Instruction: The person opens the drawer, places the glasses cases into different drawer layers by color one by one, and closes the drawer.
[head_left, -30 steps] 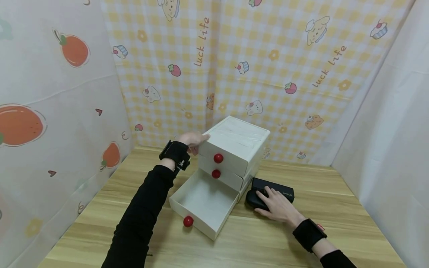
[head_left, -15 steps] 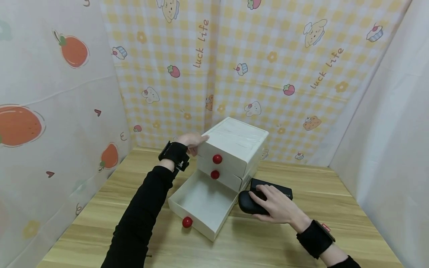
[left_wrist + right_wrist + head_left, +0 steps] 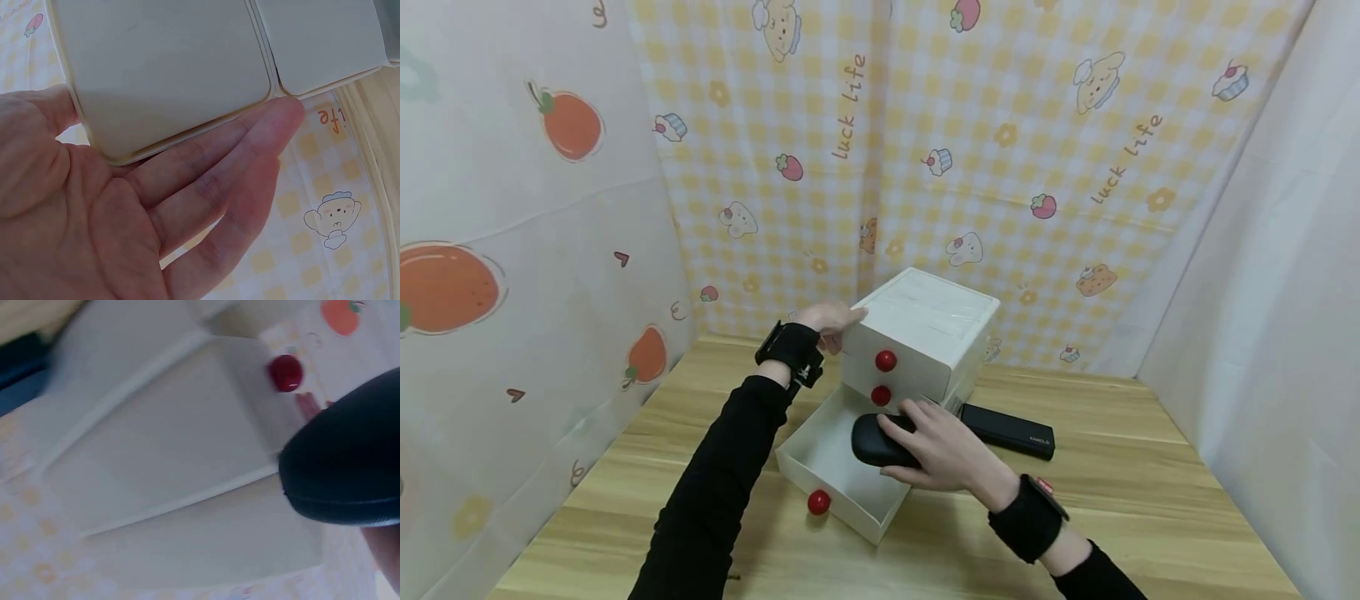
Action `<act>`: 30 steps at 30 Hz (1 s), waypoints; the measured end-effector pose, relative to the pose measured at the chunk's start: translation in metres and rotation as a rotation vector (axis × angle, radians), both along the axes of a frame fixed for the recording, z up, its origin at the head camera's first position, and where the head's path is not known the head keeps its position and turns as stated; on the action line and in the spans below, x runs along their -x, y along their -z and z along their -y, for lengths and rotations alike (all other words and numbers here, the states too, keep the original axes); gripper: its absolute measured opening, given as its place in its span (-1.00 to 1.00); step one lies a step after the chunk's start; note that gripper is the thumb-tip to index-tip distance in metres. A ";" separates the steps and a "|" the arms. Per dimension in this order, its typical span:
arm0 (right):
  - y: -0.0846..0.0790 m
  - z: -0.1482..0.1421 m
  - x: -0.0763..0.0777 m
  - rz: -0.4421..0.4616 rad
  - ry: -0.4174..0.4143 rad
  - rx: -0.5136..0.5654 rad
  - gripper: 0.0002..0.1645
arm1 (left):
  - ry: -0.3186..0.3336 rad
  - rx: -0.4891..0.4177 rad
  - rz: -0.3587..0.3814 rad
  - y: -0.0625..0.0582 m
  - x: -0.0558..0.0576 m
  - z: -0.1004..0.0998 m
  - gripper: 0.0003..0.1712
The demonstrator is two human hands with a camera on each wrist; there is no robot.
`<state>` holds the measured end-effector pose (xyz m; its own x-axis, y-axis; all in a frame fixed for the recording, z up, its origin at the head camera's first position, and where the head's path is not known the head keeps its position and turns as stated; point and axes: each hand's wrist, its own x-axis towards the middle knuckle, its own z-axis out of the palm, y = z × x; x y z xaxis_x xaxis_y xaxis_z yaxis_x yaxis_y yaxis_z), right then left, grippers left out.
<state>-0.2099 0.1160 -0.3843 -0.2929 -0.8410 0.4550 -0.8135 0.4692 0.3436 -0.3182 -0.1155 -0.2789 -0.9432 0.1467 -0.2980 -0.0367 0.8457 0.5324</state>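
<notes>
A white drawer cabinet (image 3: 917, 317) with red knobs stands on the table, its bottom drawer (image 3: 831, 442) pulled out. My left hand (image 3: 827, 321) holds the cabinet's upper left corner. In the left wrist view, the thumb is at the top edge and the fingers (image 3: 206, 181) lie along the side. My right hand (image 3: 943, 450) grips a black rounded case (image 3: 880, 442) from above, over the open drawer. The right wrist view shows the smooth, seamed end of this case (image 3: 350, 456) close up, with a cabinet knob (image 3: 285, 373) beyond it.
A long black box (image 3: 1011, 431) with pale lettering lies right of the cabinet. Patterned cloth (image 3: 760, 183) hangs behind and on both sides. The pulled-out drawer's red knob (image 3: 818, 502) juts toward the table's front.
My right hand has lifted the black rounded case from beside the long box and carried it left over the open drawer. The left hand stays at the cabinet corner.
</notes>
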 end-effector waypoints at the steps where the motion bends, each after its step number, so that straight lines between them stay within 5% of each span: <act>1: -0.001 0.007 0.000 0.015 0.019 -0.011 -0.30 | 0.003 0.002 0.001 0.000 0.000 0.000 -0.28; 19: 0.050 0.068 0.028 0.116 0.245 -0.261 -0.31 | 0.027 0.016 -0.002 0.000 0.001 0.003 -0.29; 30: 0.077 0.072 0.030 0.143 0.348 -0.217 -0.33 | 0.041 0.030 -0.013 -0.001 0.000 0.002 -0.28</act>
<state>-0.2396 0.0438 -0.4613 -0.6229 -0.7528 0.2130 -0.6662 0.6531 0.3602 -0.3181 -0.1174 -0.2776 -0.9405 0.1768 -0.2901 0.0057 0.8620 0.5068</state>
